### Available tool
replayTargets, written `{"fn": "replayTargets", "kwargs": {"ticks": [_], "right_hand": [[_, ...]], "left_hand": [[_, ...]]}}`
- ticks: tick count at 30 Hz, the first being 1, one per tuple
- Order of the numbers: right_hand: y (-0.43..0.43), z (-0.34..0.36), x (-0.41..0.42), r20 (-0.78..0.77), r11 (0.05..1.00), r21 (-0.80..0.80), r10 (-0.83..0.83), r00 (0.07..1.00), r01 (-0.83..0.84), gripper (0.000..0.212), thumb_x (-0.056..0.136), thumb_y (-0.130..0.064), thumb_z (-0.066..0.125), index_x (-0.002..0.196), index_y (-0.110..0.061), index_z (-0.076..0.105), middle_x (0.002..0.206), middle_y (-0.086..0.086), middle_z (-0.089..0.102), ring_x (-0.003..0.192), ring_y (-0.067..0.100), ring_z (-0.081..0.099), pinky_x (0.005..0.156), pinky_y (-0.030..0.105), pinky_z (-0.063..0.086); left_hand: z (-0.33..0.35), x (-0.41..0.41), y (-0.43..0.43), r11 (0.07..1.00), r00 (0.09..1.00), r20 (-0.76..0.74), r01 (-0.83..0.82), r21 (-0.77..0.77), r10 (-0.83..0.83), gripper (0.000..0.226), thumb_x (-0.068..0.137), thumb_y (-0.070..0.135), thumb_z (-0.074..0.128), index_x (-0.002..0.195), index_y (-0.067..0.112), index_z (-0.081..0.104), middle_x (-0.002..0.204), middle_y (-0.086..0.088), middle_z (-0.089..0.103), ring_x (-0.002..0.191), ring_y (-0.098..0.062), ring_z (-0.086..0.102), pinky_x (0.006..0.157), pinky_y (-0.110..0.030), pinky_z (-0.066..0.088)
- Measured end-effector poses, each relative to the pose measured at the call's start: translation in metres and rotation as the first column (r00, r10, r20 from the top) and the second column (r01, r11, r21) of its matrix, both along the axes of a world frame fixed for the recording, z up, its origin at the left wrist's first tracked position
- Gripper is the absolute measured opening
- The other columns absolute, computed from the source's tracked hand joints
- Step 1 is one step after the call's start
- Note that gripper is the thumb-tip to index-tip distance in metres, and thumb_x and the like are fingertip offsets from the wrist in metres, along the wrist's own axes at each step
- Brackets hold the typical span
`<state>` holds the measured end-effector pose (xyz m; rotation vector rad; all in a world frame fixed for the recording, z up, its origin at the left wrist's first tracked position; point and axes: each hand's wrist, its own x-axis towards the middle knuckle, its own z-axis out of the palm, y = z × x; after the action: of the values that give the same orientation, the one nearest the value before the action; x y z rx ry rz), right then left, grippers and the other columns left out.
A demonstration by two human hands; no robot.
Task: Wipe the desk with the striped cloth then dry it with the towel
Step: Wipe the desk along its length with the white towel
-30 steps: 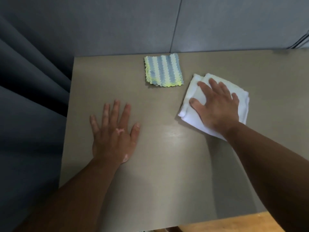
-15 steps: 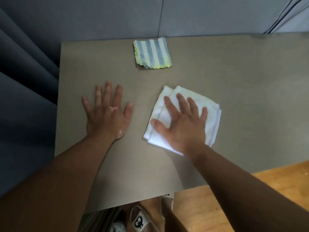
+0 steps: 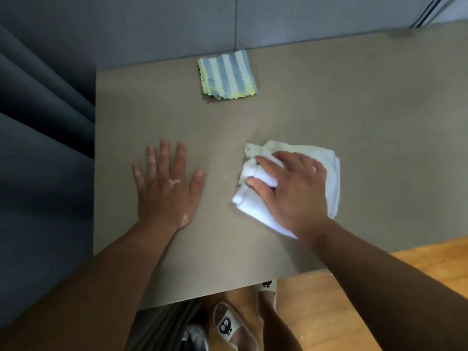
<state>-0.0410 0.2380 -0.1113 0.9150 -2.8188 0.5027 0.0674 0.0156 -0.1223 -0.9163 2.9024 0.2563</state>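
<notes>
Right hand [image 3: 291, 193] down on top of the white towel [image 3: 326, 163], fingers bent and closed in on it. Pinches a thick fold of the towel between the thumb and the first finger, so bunched up and lumpy on that side. Sits on the desk [image 3: 354, 110], near the front edge, a bit to the right of the middle. Pokes out from under the hand on the far side, on the right side, and at the near corner by the wrist. Left hand [image 3: 167, 188] flat on the desk, palm down, fingers straight and spread out, thumb on the towel's side. Holds nothing. Near the towel but not touching it, with bare desk between the two. Striped cloth [image 3: 226, 77] at the back of the desk, folded into a square, lying flat. Blue-grey and pale yellow stripes, wavy edges. Well apart from both hands and from the towel, with one corner just at the back edge of the desk. Grey-brown desk top, plain and smooth. Grey wall [image 3: 316, 21] behind the desk, with a thin dark line running up it. Dark grey curtain [image 3: 38, 127] in big folds at the left side. Wooden floor [image 3: 329, 305] below the front edge of the desk, orange-brown. Two white slippers [image 3: 229, 328] down there by the desk edge, the nearer one with a small black cartoon face on it.
</notes>
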Motion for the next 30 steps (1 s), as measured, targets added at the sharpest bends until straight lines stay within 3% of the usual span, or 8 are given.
{"fn": "replayTargets", "kwargs": {"ticks": [5,8,12,15,18,23,30], "right_hand": [[-0.006,0.008,-0.099,0.06,0.973,0.086,-0.221,0.973,0.215,0.051,0.096,-0.066,0.04,0.128,-0.036,0.065,0.127,0.001,0.066,0.118,0.036,0.057,0.097,0.054,0.045],[-0.013,0.01,-0.111,0.107,0.954,0.133,-0.284,0.953,0.27,0.058,0.093,-0.071,0.035,0.131,-0.036,0.06,0.134,0.001,0.061,0.124,0.035,0.053,0.104,0.058,0.041],[-0.003,0.019,-0.077,0.236,0.957,0.26,-0.189,0.953,0.126,0.1,0.075,-0.098,0.033,0.157,-0.041,0.029,0.163,0.002,0.033,0.148,0.032,0.03,0.119,0.064,0.019],[0.009,0.024,-0.033,0.245,0.952,0.303,-0.117,0.962,0.039,0.11,0.068,-0.103,0.032,0.16,-0.043,0.024,0.166,0.005,0.029,0.15,0.033,0.028,0.121,0.063,0.019],[0.008,0.022,0.022,0.194,0.96,0.273,-0.112,0.975,0.056,0.106,0.068,-0.101,0.036,0.156,-0.041,0.038,0.16,0.006,0.041,0.144,0.034,0.039,0.118,0.061,0.025],[0.002,0.015,0.102,0.115,0.994,0.089,-0.077,0.99,0.067,0.077,0.08,-0.082,0.056,0.141,-0.036,0.06,0.143,0.004,0.059,0.13,0.029,0.053,0.112,0.061,0.031],[0.009,0.008,0.124,0.049,0.998,-0.03,0.05,0.998,-0.048,0.053,0.087,-0.071,0.061,0.125,-0.034,0.067,0.123,-0.004,0.068,0.115,0.024,0.061,0.105,0.054,0.04]], "left_hand": [[0.0,0.012,0.012,1.0,1.0,0.026,0.006,-0.013,-0.005,0.077,0.097,0.065,0.012,0.164,0.028,0.01,0.173,-0.005,0.001,0.159,-0.029,-0.004,0.126,-0.057,-0.001],[-0.001,0.013,0.013,0.999,1.0,-0.001,0.009,-0.031,-0.009,0.079,0.094,0.066,0.011,0.164,0.027,0.013,0.173,-0.006,0.005,0.159,-0.03,0.0,0.126,-0.059,0.002],[-0.001,0.011,0.015,0.999,1.0,-0.006,-0.005,-0.036,0.005,0.08,0.094,0.066,0.012,0.163,0.027,0.015,0.173,-0.007,0.007,0.159,-0.031,0.001,0.125,-0.06,0.003],[-0.003,0.011,0.015,0.999,1.0,-0.025,-0.01,-0.042,0.009,0.079,0.094,0.065,0.015,0.163,0.026,0.019,0.173,-0.007,0.009,0.159,-0.031,0.003,0.125,-0.06,0.003],[-0.003,0.011,0.016,0.999,0.999,-0.051,-0.008,-0.045,0.005,0.078,0.094,0.064,0.018,0.162,0.025,0.024,0.171,-0.008,0.015,0.158,-0.032,0.008,0.125,-0.061,0.004],[-0.001,0.011,0.015,0.999,1.0,-0.029,-0.001,-0.043,0.0,0.079,0.094,0.065,0.014,0.163,0.026,0.018,0.172,-0.006,0.01,0.159,-0.031,0.004,0.125,-0.059,0.003],[0.002,0.012,0.014,0.999,1.0,-0.002,-0.003,-0.044,0.003,0.07,0.103,0.061,0.024,0.164,0.028,0.015,0.173,-0.004,0.005,0.159,-0.029,0.001,0.126,-0.057,0.002]]}}
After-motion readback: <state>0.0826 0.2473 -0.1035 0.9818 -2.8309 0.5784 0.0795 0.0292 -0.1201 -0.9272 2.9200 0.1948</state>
